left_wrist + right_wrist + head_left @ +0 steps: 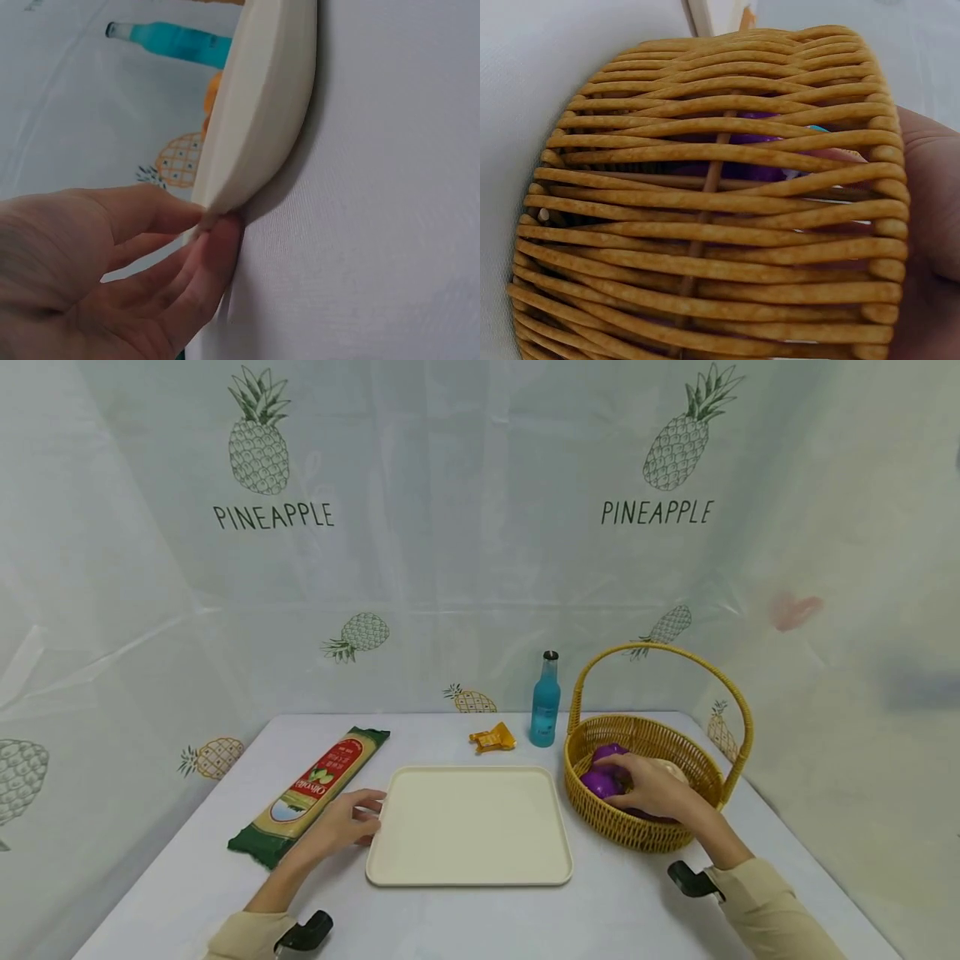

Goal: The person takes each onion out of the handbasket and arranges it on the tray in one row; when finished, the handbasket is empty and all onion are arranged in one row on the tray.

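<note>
A cream rectangular tray (469, 827) lies flat on the table. My left hand (351, 821) pinches its left edge between thumb and fingers; the left wrist view shows the tray's rim (259, 105) running up from the fingertips. Reaching into a woven basket (630, 837) with a tall handle is my right hand (651, 785). Its thumb and index finger curve round a shiny purple round thing (598, 785). Behind that lies another purple thing (609, 752), and a pale one (670, 769) is partly covered by the hand. From the right wrist, the basket's wall (720, 202) hides most of the grip.
A long green-ended food packet (315, 789) lies slanted left of the tray. Behind the tray are an orange-wrapped item (493, 738) and an upright blue bottle (545, 706). A pineapple-print curtain (465, 568) hangs behind the white table (480, 927).
</note>
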{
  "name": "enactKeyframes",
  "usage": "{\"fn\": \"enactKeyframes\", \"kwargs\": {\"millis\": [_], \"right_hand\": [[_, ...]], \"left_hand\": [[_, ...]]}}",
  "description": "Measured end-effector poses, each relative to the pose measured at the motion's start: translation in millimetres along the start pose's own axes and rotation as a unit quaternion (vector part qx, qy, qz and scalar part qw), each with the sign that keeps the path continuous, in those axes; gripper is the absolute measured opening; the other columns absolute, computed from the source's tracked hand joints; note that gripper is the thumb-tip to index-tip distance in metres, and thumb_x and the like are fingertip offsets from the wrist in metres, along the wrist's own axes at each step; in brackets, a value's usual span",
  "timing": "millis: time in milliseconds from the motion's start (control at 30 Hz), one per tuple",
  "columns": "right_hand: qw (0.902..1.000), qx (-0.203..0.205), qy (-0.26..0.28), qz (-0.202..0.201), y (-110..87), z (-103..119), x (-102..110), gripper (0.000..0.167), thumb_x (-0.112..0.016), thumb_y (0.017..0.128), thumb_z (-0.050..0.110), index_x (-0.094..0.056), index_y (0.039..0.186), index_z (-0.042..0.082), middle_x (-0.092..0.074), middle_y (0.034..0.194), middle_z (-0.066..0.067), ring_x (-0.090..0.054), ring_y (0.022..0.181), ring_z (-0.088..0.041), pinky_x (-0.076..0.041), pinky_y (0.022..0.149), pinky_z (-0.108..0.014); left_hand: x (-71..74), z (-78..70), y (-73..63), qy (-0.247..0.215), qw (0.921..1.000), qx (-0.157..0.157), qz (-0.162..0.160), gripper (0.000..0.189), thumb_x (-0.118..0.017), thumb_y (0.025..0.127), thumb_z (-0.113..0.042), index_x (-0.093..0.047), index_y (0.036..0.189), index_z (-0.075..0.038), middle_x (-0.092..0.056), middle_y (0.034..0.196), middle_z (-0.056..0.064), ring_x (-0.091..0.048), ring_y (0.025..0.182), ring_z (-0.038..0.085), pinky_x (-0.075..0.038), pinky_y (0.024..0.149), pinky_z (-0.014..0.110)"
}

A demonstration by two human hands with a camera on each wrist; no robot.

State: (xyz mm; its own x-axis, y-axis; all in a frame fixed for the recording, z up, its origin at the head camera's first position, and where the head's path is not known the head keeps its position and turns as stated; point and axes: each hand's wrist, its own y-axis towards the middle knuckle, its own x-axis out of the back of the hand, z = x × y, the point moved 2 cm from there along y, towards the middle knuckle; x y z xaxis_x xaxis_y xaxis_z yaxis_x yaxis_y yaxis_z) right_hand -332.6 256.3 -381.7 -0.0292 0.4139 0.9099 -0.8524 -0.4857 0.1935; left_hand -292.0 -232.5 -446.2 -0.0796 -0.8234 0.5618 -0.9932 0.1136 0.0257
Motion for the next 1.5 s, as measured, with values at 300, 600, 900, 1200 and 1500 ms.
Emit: {"fn": "enactKeyframes", "kwargs": {"millis": [300,600,900,1200,1500], "right_hand": [[0.9999,-0.001,-0.005,0.016,2.0,-2.1,0.8,0.055,-0.08,0.08,0.021,-0.06,0.129,0.004,-0.059,0.128,-0.023,-0.058,0.117,-0.042,-0.058,0.089,-0.05],[0.9998,-0.004,-0.004,0.018,1.4,-2.2,-1.7,0.056,-0.079,0.081,0.022,-0.06,0.129,0.004,-0.059,0.128,-0.023,-0.058,0.117,-0.041,-0.058,0.09,-0.05],[0.9996,-0.02,-0.017,-0.007,3.0,1.7,4.2,0.062,-0.079,0.08,0.037,-0.06,0.13,0.006,-0.063,0.124,-0.018,-0.063,0.109,-0.033,-0.059,0.085,-0.046],[0.9977,-0.018,-0.006,-0.065,9.7,13.8,25.6,0.064,-0.08,0.079,0.038,-0.06,0.132,0.01,-0.064,0.124,-0.014,-0.063,0.106,-0.027,-0.059,0.085,-0.046],[0.9977,0.011,-0.001,-0.066,32.2,45.0,33.2,0.067,-0.081,0.078,0.038,-0.058,0.134,0.01,-0.063,0.128,-0.015,-0.063,0.106,-0.027,-0.057,0.089,-0.048]], "left_hand": [[0.9,-0.8,2.8,0.001,0.9998,0.018,0.0,0.033,-0.065,0.087,0.0,-0.066,0.119,0.002,-0.068,0.104,0.014,-0.064,0.081,0.016,-0.062,0.065,0.03],[-0.7,2.9,0.3,-0.001,0.9997,0.025,-0.003,0.032,-0.066,0.086,-0.001,-0.068,0.118,0.001,-0.069,0.101,0.013,-0.064,0.081,0.017,-0.062,0.065,0.03],[-2.5,3.9,0.1,0.001,0.9992,0.034,-0.019,0.032,-0.067,0.085,-0.001,-0.069,0.117,0.001,-0.069,0.099,0.011,-0.063,0.078,0.015,-0.061,0.063,0.03],[-4.2,8.5,4.9,0.009,0.999,0.028,-0.032,0.031,-0.066,0.084,0.0,-0.07,0.115,-0.001,-0.069,0.099,0.012,-0.063,0.079,0.016,-0.06,0.062,0.027],[-3.4,7.1,3.7,0.002,0.9988,0.034,-0.034,0.031,-0.065,0.084,0.001,-0.07,0.115,-0.001,-0.069,0.101,0.012,-0.063,0.079,0.015,-0.061,0.063,0.028]]}}
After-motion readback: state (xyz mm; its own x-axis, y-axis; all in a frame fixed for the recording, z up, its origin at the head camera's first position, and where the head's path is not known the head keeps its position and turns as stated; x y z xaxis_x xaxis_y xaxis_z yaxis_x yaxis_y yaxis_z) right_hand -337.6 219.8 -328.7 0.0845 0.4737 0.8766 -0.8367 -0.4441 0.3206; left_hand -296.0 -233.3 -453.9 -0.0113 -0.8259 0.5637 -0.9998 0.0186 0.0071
